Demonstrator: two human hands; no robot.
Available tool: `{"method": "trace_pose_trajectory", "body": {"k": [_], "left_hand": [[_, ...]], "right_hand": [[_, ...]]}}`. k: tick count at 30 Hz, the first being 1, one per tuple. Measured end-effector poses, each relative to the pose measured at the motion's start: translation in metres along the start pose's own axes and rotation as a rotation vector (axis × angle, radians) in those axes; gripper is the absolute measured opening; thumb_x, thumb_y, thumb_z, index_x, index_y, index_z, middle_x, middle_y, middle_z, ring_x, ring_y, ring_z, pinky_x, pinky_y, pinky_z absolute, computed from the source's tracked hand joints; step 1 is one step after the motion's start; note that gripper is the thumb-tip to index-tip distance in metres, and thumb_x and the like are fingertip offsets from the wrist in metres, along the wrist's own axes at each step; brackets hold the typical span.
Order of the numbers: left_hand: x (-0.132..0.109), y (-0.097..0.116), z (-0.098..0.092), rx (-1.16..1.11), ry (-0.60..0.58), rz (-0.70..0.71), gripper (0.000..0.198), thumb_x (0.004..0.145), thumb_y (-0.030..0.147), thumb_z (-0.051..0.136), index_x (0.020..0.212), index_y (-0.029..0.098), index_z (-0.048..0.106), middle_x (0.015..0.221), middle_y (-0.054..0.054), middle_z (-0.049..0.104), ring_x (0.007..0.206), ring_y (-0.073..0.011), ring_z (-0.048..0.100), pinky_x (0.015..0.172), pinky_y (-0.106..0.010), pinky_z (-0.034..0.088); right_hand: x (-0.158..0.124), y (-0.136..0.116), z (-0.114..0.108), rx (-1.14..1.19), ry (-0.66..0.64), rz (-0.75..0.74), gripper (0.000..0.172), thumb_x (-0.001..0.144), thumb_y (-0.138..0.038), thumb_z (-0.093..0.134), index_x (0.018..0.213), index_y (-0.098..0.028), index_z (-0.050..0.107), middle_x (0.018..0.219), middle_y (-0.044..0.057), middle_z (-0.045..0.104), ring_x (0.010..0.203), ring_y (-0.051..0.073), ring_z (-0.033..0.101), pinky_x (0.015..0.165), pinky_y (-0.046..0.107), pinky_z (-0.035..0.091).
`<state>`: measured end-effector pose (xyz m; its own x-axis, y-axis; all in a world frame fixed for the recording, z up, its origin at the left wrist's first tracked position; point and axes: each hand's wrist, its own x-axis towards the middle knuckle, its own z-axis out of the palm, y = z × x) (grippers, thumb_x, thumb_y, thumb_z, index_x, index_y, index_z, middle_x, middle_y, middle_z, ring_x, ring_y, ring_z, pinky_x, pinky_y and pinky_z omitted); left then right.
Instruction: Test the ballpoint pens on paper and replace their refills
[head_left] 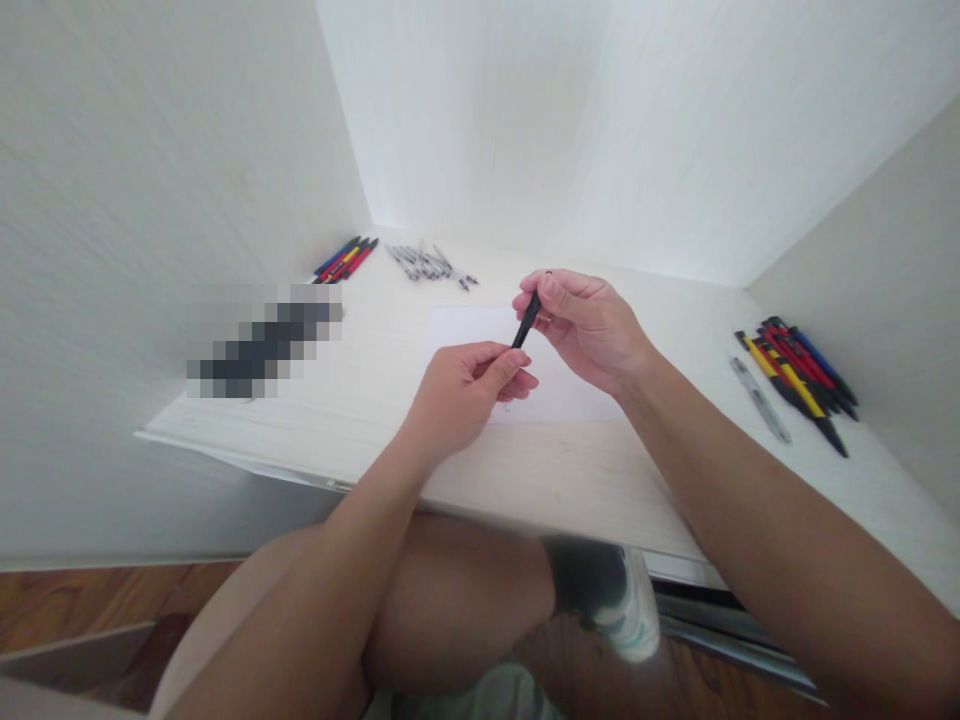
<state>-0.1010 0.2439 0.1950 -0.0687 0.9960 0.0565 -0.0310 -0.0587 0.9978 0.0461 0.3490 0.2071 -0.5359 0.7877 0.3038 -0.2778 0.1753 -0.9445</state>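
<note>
Black pen (528,320) up in the air above the tabletop (375,390), and in the head view both hands are on it! Left hand (459,395) has its fingers closed around the lower end, thumb pressed along it; right hand (596,325) pinches the upper end between thumb and fingers. It's slanting over a white sheet (574,400) lying midway between the front and back edges. Out by the right edge, a bundle of coloured pens (799,370), a clear pen (760,400) just beside it. Over to the back left corner: another coloured set (346,260), and near it, a loose cluster of clear pens (427,263).
</note>
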Motion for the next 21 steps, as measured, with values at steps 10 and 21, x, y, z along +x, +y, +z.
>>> {"method": "trace_pose_trajectory", "body": {"k": [10, 21], "left_hand": [[0.008, 0.002, -0.032, -0.113, 0.392, 0.182, 0.02, 0.096, 0.036, 0.07, 0.105, 0.018, 0.071, 0.088, -0.007, 0.079, 0.072, -0.0177, 0.074, 0.074, -0.031, 0.062], [0.015, -0.006, -0.033, -0.168, 0.429, 0.169, 0.018, 0.096, 0.033, 0.069, 0.103, 0.016, 0.07, 0.107, -0.012, 0.079, 0.09, -0.0196, 0.074, 0.081, -0.033, 0.06]], "right_hand": [[-0.002, 0.032, 0.001, -0.965, -0.128, -0.221, 0.024, 0.098, -0.029, 0.065, 0.116, -0.019, 0.078, 0.122, 0.009, 0.076, 0.112, 0.026, 0.067, 0.102, 0.045, 0.049], [-0.012, 0.041, 0.025, -1.217, -0.488, -0.334, 0.028, 0.099, -0.009, 0.054, 0.11, -0.018, 0.078, 0.118, 0.008, 0.077, 0.108, 0.025, 0.067, 0.101, 0.04, 0.046]]}}
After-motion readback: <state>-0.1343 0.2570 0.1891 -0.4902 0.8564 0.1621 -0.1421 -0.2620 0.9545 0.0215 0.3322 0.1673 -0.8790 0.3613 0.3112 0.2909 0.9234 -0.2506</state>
